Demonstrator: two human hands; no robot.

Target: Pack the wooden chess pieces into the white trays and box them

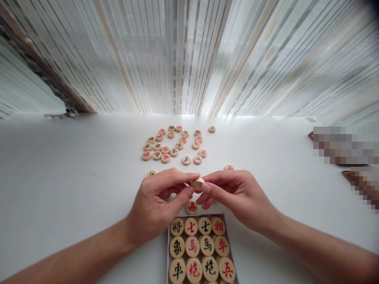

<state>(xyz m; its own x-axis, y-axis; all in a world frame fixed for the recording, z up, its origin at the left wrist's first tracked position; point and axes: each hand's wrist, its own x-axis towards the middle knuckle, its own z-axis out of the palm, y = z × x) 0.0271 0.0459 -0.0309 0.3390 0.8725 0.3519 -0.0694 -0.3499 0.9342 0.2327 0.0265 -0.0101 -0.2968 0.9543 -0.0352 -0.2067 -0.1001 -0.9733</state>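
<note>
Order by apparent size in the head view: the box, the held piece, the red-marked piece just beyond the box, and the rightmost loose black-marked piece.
1. Box
2. Held piece and red-marked piece: too alike to rank
3. Black-marked piece, though it lies farthest away of these

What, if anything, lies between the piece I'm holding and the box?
A loose piece marked in red lies just beyond the far edge of the box, between it and the held piece. Nothing visible comes between your fingers and the held piece.
</note>
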